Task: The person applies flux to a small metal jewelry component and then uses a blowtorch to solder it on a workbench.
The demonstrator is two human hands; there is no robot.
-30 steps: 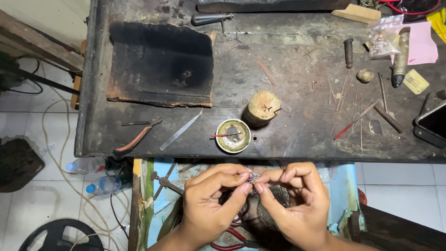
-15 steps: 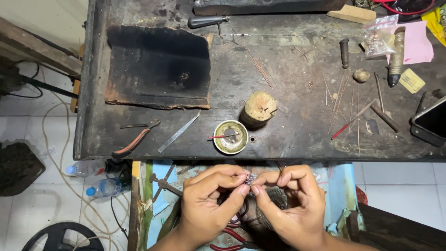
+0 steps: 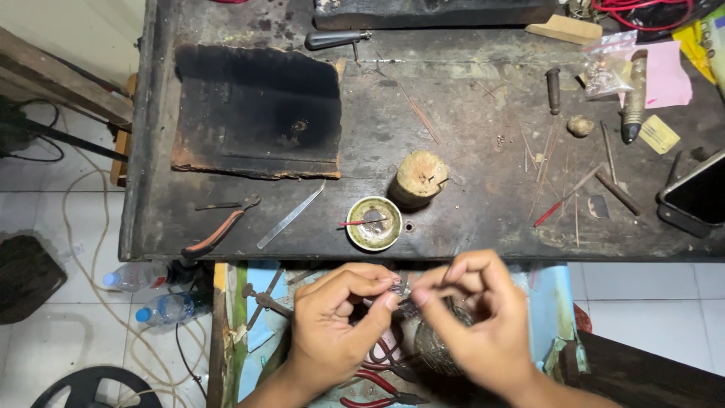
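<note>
My left hand (image 3: 340, 321) and my right hand (image 3: 472, 321) meet fingertip to fingertip just below the front edge of a dark, worn workbench (image 3: 468, 98). Both pinch one tiny silvery metal piece (image 3: 399, 289) between thumbs and forefingers. The piece is too small to make out in detail. Under my hands lie red-handled pliers (image 3: 377, 378) and a rounded mesh-like object (image 3: 432, 344), partly hidden by my fingers.
On the bench: a charred black board (image 3: 257, 109), a small round dish (image 3: 374, 224) with a red-tipped stick, a wooden stump (image 3: 421, 175), tweezers (image 3: 291, 215), orange-handled pliers (image 3: 219, 230), thin rods (image 3: 563, 185), a phone (image 3: 695, 198). Plastic bottles (image 3: 151, 291) lie on the tiled floor at left.
My hands keep working the small piece in the same spot; the fingers shifted slightly. The view has drifted a little, nothing on the bench has moved.
</note>
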